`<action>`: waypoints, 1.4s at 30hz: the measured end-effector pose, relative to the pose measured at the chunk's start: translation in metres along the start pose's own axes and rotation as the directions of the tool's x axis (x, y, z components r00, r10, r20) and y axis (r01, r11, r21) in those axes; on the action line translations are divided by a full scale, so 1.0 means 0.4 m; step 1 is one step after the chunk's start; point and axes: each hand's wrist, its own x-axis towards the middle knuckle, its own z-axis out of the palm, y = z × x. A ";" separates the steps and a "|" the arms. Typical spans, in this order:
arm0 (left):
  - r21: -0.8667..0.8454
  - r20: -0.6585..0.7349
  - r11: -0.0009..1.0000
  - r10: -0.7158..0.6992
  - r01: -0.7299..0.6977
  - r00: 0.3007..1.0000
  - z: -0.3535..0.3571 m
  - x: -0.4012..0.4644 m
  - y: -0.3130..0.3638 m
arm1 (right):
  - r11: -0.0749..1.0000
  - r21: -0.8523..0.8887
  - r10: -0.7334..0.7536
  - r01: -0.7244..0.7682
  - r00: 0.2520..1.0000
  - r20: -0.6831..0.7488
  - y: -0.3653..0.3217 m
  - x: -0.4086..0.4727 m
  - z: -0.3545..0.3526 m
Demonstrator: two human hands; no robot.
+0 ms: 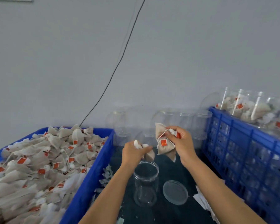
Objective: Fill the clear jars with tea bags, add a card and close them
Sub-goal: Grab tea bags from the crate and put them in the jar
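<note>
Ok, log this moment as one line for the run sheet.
left hand: holds tea bag above open jar | right hand: holds tea bags | jar: appears empty | lid: off, beside jar

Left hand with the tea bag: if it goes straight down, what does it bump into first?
Probably the open jar. The left hand holds a tea bag just above the jar's mouth, so the bag would likely enter first, though depth from this view is uncertain.

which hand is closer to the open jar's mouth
Left. The left hand holds tea bags just above the open jar. The right hand holds its tea bags higher up and off to the right.
</note>
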 end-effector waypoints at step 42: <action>0.060 0.231 0.852 0.495 -0.520 0.838 -0.003 -0.048 -0.036 | 0.986 0.029 0.141 -0.164 0.915 0.379 0.085 -0.043 -0.037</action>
